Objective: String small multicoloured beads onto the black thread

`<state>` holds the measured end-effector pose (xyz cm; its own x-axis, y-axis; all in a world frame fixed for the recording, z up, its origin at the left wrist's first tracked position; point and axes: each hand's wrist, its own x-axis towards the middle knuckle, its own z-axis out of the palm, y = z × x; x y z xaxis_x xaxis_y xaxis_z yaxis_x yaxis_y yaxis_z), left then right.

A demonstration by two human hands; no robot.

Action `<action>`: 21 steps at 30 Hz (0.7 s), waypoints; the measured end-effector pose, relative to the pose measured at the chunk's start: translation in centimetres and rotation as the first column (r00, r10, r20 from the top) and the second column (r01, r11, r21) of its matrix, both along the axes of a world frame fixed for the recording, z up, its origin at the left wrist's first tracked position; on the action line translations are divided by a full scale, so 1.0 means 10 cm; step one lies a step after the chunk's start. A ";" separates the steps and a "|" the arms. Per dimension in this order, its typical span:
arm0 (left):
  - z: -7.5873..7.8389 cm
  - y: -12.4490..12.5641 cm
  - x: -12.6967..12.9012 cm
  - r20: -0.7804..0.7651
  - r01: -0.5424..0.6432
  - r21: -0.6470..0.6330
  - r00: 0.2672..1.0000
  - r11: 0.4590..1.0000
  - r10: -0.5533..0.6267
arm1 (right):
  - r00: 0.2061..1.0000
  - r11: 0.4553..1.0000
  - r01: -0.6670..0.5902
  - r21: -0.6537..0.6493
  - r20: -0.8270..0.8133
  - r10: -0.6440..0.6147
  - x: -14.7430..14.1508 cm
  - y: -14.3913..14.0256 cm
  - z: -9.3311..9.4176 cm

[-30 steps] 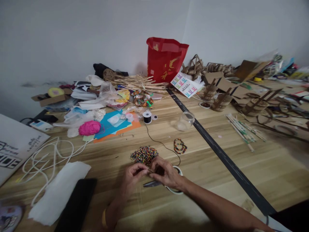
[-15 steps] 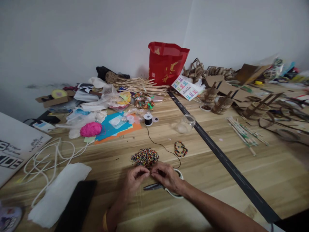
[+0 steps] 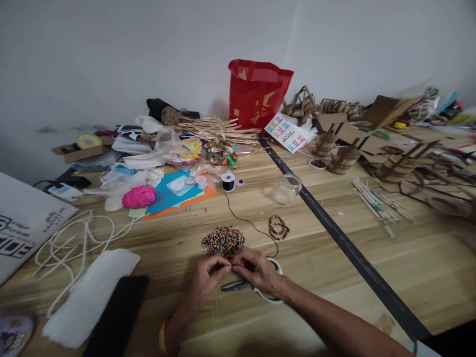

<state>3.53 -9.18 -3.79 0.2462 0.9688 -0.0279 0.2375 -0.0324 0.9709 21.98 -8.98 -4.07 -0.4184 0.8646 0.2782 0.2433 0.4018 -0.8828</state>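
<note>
head view, hands: left hand (image 3: 207,277) and right hand (image 3: 257,271) fingertips pinched together, meeting just below bead pile (image 3: 223,240); pinched item too small to make out (bead or thread, cannot tell).
head view, thread: black thread (image 3: 248,222) running from black spool (image 3: 228,181) toward right hand; end hidden behind fingers.
head view, scissors: scissors (image 3: 238,285) flat on table (image 3: 334,277), blades showing between hands, handles mostly covered by right hand.
head view, bracelets: beaded bracelets (image 3: 278,227) right of pile, apart from hands.
head view, cut off: dark flat object (image 3: 117,317) and white sheet (image 3: 87,296) clipped at bottom edge; white board (image 3: 26,223) clipped at left.
head view, writing: board lettering partly legible ("LAOYCHE"-like, unsure); red bag (image 3: 256,91) with gold marks, unreadable; white card (image 3: 288,132) with coloured marks, text too small.
head view, blur: cardboard pieces (image 3: 394,148) at far right smeared.
</note>
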 end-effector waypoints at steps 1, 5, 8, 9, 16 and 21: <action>0.01 0.00 0.00 -0.004 0.000 -0.003 1.000 1.000 0.000 | 1.000 1.000 0.000 -0.002 -0.003 0.000 0.00 0.00 0.00; 0.05 0.00 0.00 -0.016 0.002 -0.003 1.000 1.000 -0.002 | 1.000 1.000 -0.004 0.020 -0.005 0.004 0.00 0.00 0.01; 0.08 0.00 0.00 -0.027 0.010 -0.006 1.000 1.000 -0.011 | 1.000 0.999 -0.014 0.029 0.007 0.013 0.00 0.00 0.02; 0.08 0.00 0.00 -0.029 0.012 -0.008 0.999 1.000 -0.012 | 1.000 0.999 -0.017 0.030 0.013 0.017 0.00 0.00 0.02; 0.09 0.00 0.00 -0.018 0.006 0.000 1.000 1.000 -0.006 | 0.999 0.998 -0.044 0.052 0.020 0.043 0.02 0.02 0.03; 0.12 -0.01 0.00 -0.031 -0.006 0.002 1.000 1.000 0.006 | 1.000 0.998 -0.001 0.062 0.030 -0.001 0.01 0.02 0.00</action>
<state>3.49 -9.24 -2.56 0.2397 0.9702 -0.0339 0.2672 -0.0324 0.9631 22.10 -8.75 -4.08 -0.4275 0.8460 0.3187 0.2691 0.4556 -0.8485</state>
